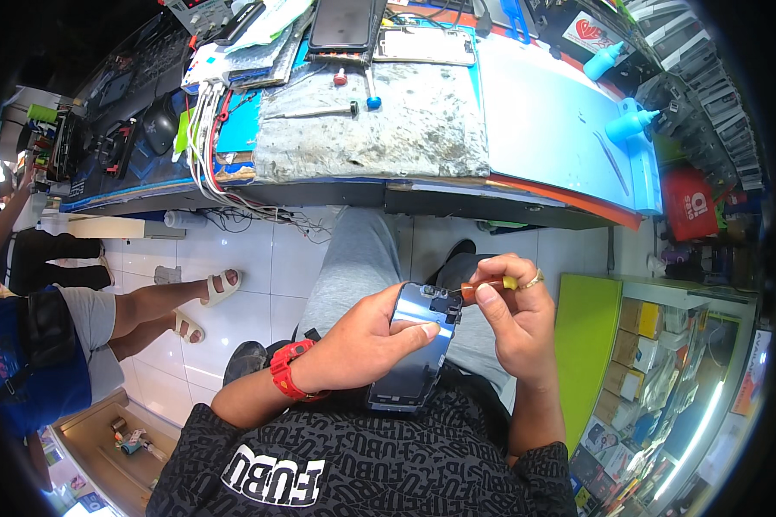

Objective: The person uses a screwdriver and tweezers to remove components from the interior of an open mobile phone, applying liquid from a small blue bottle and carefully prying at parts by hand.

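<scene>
- Left hand [366, 332]: mine, red watch [287, 370] on the wrist; fingers wrapped shut around the opened phone [418, 345], thumb laid across its back, holding it over my lap at centre frame.
- Opened phone: rear exposed, top end at 12 o'clock, camera corner uppermost.
- Right hand [513, 323]: mine, at 3 o'clock of the phone; fingers pinched closed on a small screwdriver [485, 287] with orange handle, its tip at the phone's top corner.
- Step in hand, as I judge it: working a screw near the camera corner. Next move calls for a steady phone and a tip kept square in the screw head.
- Workbench [422, 194], 12 o'clock, well apart: grey worn mat [405, 129], blue mat [552, 121], two blue bottles [629, 125], loose tools.
- Another person's sandalled feet [207, 302], 9 o'clock, on white tile.
</scene>
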`<action>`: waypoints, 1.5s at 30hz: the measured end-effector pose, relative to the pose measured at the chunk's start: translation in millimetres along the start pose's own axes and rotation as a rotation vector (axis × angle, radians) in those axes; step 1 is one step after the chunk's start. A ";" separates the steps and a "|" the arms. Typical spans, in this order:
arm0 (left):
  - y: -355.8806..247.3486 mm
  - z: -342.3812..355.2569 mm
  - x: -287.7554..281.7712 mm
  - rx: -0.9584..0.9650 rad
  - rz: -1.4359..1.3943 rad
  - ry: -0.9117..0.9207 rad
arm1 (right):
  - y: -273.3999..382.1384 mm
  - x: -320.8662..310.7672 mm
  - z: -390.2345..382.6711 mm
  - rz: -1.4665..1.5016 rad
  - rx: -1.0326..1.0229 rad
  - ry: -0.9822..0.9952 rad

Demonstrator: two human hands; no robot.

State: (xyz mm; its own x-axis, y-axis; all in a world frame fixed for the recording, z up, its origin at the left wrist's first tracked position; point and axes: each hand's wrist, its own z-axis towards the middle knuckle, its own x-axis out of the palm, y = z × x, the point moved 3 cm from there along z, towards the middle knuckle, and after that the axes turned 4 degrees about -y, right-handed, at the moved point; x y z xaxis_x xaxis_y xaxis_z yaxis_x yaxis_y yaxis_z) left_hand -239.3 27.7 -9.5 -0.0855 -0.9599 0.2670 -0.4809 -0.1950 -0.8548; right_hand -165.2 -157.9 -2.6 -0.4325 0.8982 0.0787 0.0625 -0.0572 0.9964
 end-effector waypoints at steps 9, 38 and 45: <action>-2.2 -0.6 1.3 -0.014 -0.017 0.009 | -2.7 -1.2 -1.5 0.037 0.029 -0.007; -126.7 119.5 -27.1 0.514 0.715 0.079 | 23.0 -138.9 120.0 -1.126 -0.587 -0.504; -150.6 230.9 -10.9 0.757 1.247 0.119 | 11.3 -155.4 146.6 -1.253 -0.578 -0.484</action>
State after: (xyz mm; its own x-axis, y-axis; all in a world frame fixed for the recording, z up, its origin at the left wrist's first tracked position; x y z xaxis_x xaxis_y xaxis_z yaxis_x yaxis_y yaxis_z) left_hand 35.5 21.0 13.6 -0.1818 -0.5676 -0.8030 0.5175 0.6391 -0.5689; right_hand 34.5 -234.2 -8.2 0.4145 0.5394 -0.7329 -0.5319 0.7971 0.2859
